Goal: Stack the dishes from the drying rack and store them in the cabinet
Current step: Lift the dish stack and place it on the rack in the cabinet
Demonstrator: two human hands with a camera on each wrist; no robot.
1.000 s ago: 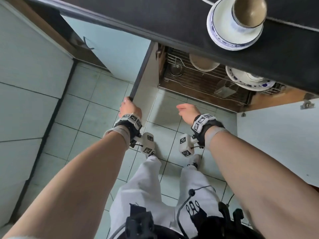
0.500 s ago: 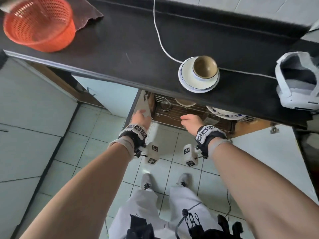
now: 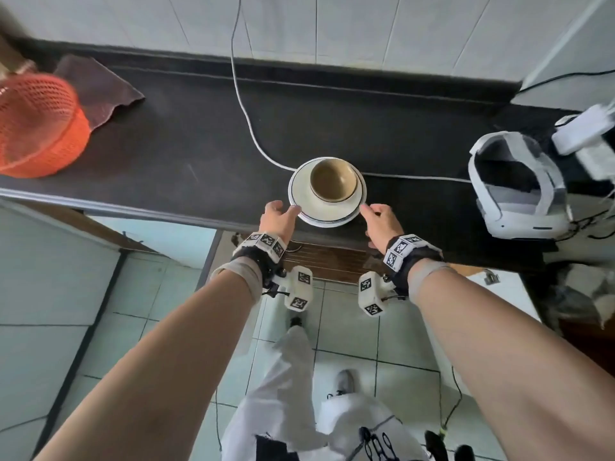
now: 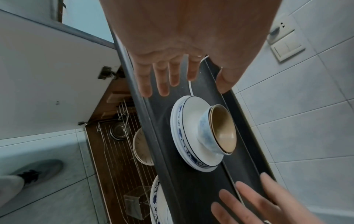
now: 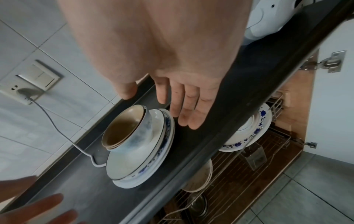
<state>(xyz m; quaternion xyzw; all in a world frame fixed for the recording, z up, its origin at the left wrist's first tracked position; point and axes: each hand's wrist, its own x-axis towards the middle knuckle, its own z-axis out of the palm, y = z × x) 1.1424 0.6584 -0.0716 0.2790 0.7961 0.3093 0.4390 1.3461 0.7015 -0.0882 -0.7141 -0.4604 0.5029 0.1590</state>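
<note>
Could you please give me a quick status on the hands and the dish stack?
Left hand and right hand open, flanking the dish stack, no grip yet. Stack sits on the counter. White cable runs behind it.

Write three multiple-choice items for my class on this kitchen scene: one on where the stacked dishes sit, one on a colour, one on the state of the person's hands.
1. Where is the stack of dishes?
A. in the cabinet rack
B. on the dark counter
C. on the floor

2. What colour is the basket at the counter's left end?
A. orange
B. green
C. white

3. How are the left hand and right hand?
A. both gripping the bowl
B. one holding a cloth
C. open, either side of the stack

Answers: 1 B, the plates rest on the counter above the open cabinet; 2 A, its mesh is orange; 3 C, both wrist views show straight fingers holding nothing.
</note>
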